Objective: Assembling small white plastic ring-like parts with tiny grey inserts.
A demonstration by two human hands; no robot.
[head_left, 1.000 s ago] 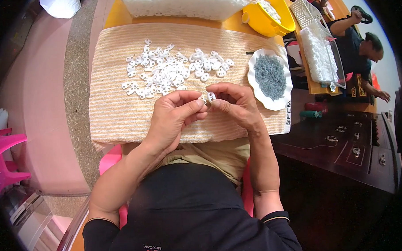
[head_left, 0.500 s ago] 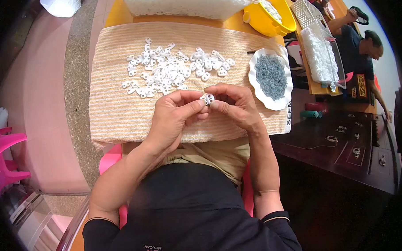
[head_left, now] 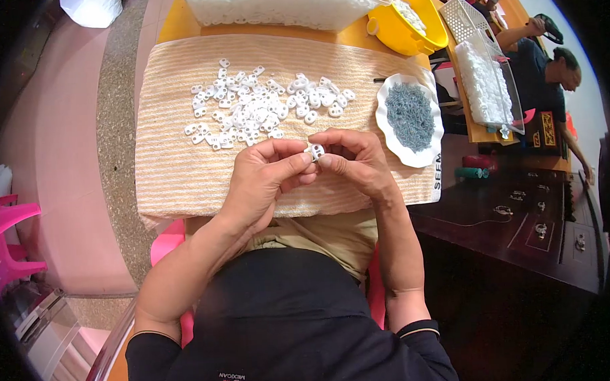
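Just above the near part of a striped towel [head_left: 184, 181], my left hand [head_left: 272, 166] and my right hand [head_left: 352, 158] meet, both closed in a fingertip pinch. Between them is a small white plastic cord lock [head_left: 318, 150] with two dark holes; the fingers cover part of it. Beyond the hands, loose white two-holed pieces [head_left: 248, 105] lie in a wide heap. A smaller cluster of rounded white pieces [head_left: 315, 96] is beside it. To the right, a scalloped white plate [head_left: 411, 161] holds a mound of small grey metal springs [head_left: 410, 116].
A clear bin [head_left: 279, 17] of white parts stands at the far edge, beside a yellow basin [head_left: 429, 38]. Another bin of white parts [head_left: 483, 83] is at the right, with a co-worker [head_left: 539, 75] behind it. A pink stool [head_left: 14, 227] stands on the left floor.
The cord lock has turned slightly between my fingertips, and more of its holed face shows. My hands stay in nearly the same place.
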